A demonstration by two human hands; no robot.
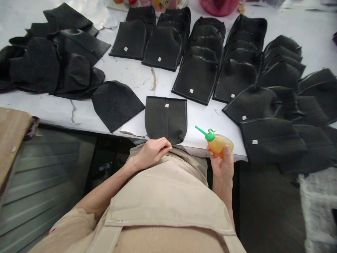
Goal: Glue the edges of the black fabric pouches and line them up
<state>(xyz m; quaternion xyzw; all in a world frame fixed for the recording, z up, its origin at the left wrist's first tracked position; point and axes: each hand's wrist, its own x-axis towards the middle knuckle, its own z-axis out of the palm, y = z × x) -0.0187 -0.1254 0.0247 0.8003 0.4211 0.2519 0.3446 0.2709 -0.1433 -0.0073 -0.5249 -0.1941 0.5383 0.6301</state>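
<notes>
My right hand (222,163) is wrapped round a squeeze bottle (220,144) of amber liquid. Its green nozzle (202,131) points up and left over the table edge. A black leather-like panel (166,119) with a rounded lower end lies flat in front of me, a small white tag near its straight top edge. Just below that panel, my left hand (155,151) is closed, thumb and fingers pressed together. What it pinches, if anything, is hidden. Left of the panel lies a pointed black piece (116,105) with stitched lines.
Rows of overlapping black panels (195,77) with small white tags run across the white table (131,77) and down its right side. A loose heap of black pieces (37,63) lies at the left. A pink container (219,5) stands at the back.
</notes>
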